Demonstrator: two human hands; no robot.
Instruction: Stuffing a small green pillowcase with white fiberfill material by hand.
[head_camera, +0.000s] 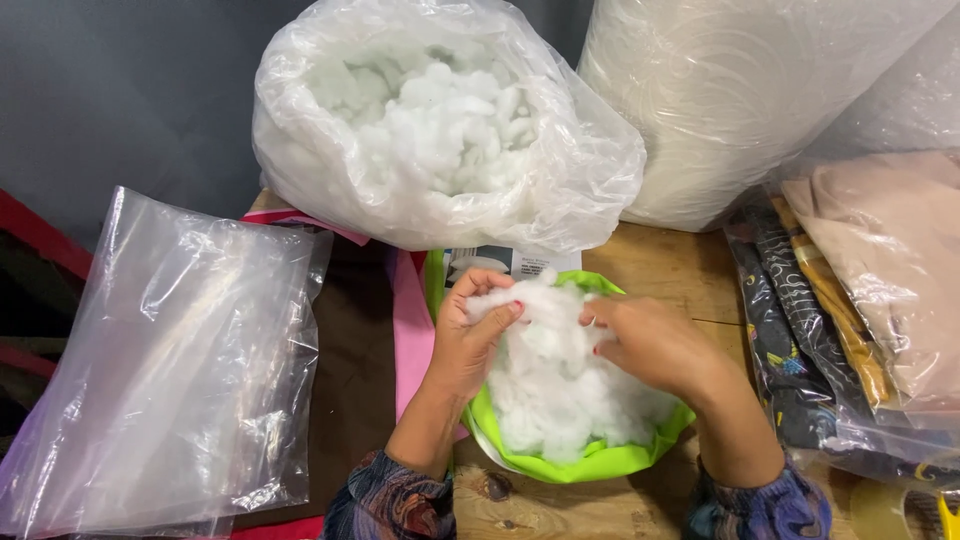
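My left hand (468, 335) and right hand (645, 342) pinch white fluffy stuffing (560, 385) heaped in the lime-green fabric cover (590, 462), the stuffing-filled clear plastic bag (440, 130) at twelve o'clock.

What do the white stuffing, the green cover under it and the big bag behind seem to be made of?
White stuffing: looks like synthetic fibre fill, matte, fluffy clumps pulled by the left hand and right hand. Green cover: probably smooth, slightly glossy fabric. Big bag: thin clear plastic film, crinkled and shiny.

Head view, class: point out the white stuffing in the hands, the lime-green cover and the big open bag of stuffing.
white stuffing (560, 385), head view, middle of pile.
lime-green cover (590, 465), head view, near edge.
open bag of stuffing (600, 170), head view, right plastic wall.
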